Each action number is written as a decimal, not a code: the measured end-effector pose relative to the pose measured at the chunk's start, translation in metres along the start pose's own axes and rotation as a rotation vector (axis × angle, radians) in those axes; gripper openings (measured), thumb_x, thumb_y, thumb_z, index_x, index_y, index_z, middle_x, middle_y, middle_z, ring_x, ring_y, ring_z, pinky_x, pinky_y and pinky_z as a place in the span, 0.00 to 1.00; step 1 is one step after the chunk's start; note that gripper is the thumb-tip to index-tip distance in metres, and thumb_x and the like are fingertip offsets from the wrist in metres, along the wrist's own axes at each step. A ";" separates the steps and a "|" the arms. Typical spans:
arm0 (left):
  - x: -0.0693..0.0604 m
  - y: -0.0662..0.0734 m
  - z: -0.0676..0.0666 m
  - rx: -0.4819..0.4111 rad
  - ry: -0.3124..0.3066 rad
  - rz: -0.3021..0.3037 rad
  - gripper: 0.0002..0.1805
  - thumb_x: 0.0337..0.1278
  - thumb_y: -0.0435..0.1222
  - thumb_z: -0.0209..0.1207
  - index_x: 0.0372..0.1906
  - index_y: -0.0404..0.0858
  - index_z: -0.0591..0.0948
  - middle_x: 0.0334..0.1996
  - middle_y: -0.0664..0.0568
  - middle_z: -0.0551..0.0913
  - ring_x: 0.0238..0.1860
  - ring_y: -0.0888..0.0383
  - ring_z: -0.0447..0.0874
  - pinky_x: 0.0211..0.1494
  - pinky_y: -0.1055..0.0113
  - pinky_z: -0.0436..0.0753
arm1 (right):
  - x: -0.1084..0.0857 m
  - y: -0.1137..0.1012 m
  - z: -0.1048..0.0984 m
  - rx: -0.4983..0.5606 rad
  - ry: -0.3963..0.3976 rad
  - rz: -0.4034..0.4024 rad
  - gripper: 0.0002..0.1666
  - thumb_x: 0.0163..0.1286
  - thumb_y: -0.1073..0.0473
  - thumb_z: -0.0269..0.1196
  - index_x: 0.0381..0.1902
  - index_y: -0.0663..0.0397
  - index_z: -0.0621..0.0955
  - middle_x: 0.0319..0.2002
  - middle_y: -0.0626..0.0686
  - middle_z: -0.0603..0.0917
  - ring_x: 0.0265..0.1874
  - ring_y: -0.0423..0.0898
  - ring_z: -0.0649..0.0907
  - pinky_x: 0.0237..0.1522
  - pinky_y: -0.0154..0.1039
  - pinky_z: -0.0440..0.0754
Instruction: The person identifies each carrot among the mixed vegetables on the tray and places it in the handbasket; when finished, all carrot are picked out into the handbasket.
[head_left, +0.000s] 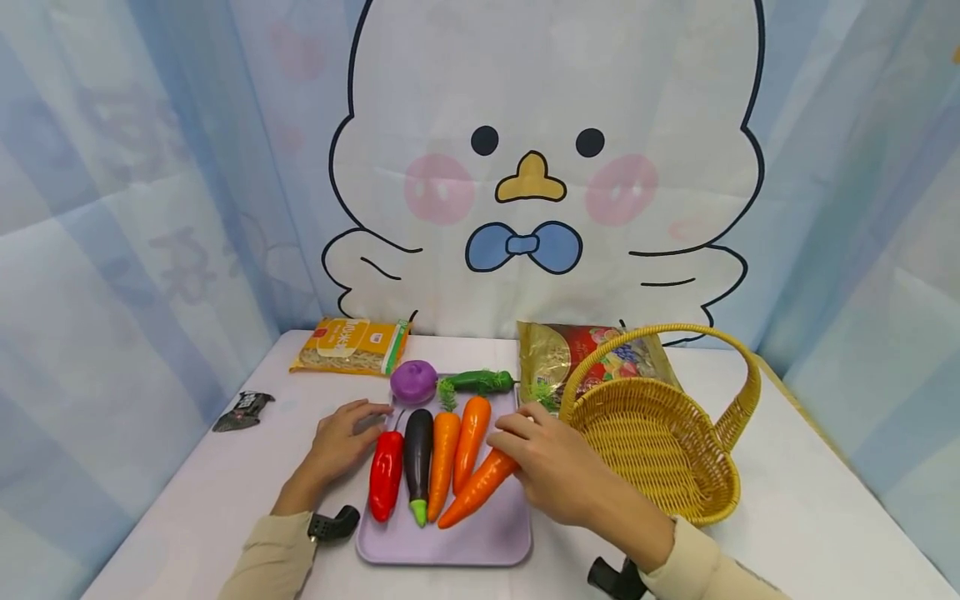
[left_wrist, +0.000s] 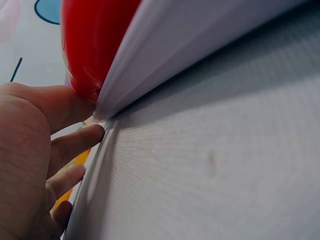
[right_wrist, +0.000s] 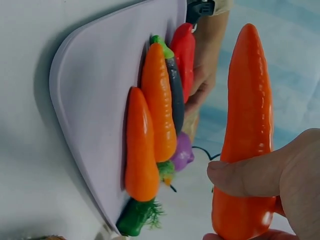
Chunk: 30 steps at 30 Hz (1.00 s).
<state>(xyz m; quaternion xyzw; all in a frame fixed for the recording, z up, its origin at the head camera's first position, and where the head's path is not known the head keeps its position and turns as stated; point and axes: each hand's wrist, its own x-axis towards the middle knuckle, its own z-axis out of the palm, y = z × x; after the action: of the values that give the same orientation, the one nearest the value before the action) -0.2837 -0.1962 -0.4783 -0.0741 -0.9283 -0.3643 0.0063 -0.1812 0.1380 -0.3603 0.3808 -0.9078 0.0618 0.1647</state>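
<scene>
My right hand grips a toy carrot by its thick end, tip pointing down-left over the lilac tray. In the right wrist view the thumb lies across it, and it is raised off the tray. My left hand touches the tray's left rim with extended fingers, close to a red chili pepper. Beside the pepper on the tray lie an eggplant and two more carrots. A purple onion and a green chili pepper sit at the tray's far edge.
Right of the tray stands a yellow wicker basket with a tall handle. Behind it lies a gold-and-red food bag. A yellow food packet is at the back left, and a small black packet near the left edge.
</scene>
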 end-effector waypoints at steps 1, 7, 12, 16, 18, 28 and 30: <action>0.000 0.000 0.000 0.002 0.001 0.000 0.20 0.67 0.40 0.57 0.62 0.47 0.83 0.70 0.39 0.73 0.76 0.37 0.57 0.74 0.31 0.47 | -0.001 0.000 -0.001 0.003 0.004 0.002 0.19 0.63 0.64 0.70 0.52 0.46 0.86 0.52 0.46 0.85 0.51 0.48 0.78 0.52 0.42 0.83; 0.000 0.000 -0.001 -0.002 0.003 -0.003 0.20 0.67 0.40 0.57 0.62 0.47 0.82 0.70 0.39 0.73 0.76 0.37 0.57 0.74 0.30 0.46 | -0.010 -0.001 -0.010 0.002 0.024 0.030 0.20 0.60 0.63 0.73 0.50 0.45 0.86 0.53 0.48 0.85 0.52 0.49 0.78 0.53 0.43 0.83; 0.000 0.000 -0.001 -0.006 0.001 -0.017 0.20 0.68 0.40 0.58 0.62 0.48 0.82 0.70 0.40 0.72 0.77 0.38 0.56 0.74 0.29 0.46 | -0.019 0.001 -0.016 -0.013 0.046 0.032 0.20 0.59 0.63 0.74 0.49 0.45 0.86 0.52 0.49 0.86 0.52 0.49 0.79 0.53 0.44 0.84; -0.001 0.000 -0.001 -0.002 0.002 -0.023 0.20 0.68 0.41 0.57 0.62 0.48 0.82 0.71 0.40 0.72 0.77 0.38 0.56 0.74 0.29 0.46 | -0.026 0.001 -0.019 -0.032 0.067 -0.010 0.19 0.57 0.65 0.74 0.47 0.46 0.86 0.49 0.49 0.86 0.49 0.49 0.79 0.52 0.45 0.84; -0.001 0.000 -0.001 -0.001 0.002 -0.027 0.20 0.68 0.41 0.57 0.62 0.48 0.82 0.71 0.39 0.72 0.77 0.37 0.56 0.74 0.29 0.46 | -0.029 0.002 -0.020 -0.045 0.067 -0.024 0.20 0.56 0.66 0.74 0.47 0.47 0.86 0.48 0.49 0.86 0.48 0.49 0.79 0.51 0.44 0.84; -0.001 0.000 -0.001 -0.004 0.006 -0.016 0.19 0.68 0.40 0.57 0.62 0.48 0.82 0.70 0.40 0.73 0.77 0.38 0.56 0.74 0.31 0.46 | -0.044 0.009 -0.028 -0.080 0.056 0.006 0.23 0.53 0.66 0.76 0.48 0.47 0.86 0.49 0.49 0.86 0.51 0.50 0.80 0.53 0.46 0.84; -0.001 0.001 0.000 -0.004 0.005 -0.015 0.19 0.68 0.40 0.57 0.62 0.47 0.82 0.70 0.40 0.73 0.77 0.38 0.56 0.74 0.31 0.46 | -0.047 0.011 -0.030 -0.075 0.045 0.019 0.23 0.54 0.65 0.76 0.48 0.47 0.86 0.50 0.48 0.86 0.50 0.50 0.79 0.52 0.46 0.84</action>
<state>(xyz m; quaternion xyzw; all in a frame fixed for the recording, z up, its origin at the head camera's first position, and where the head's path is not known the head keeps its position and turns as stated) -0.2829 -0.1958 -0.4776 -0.0660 -0.9282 -0.3662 0.0059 -0.1504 0.1839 -0.3487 0.3643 -0.9091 0.0376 0.1986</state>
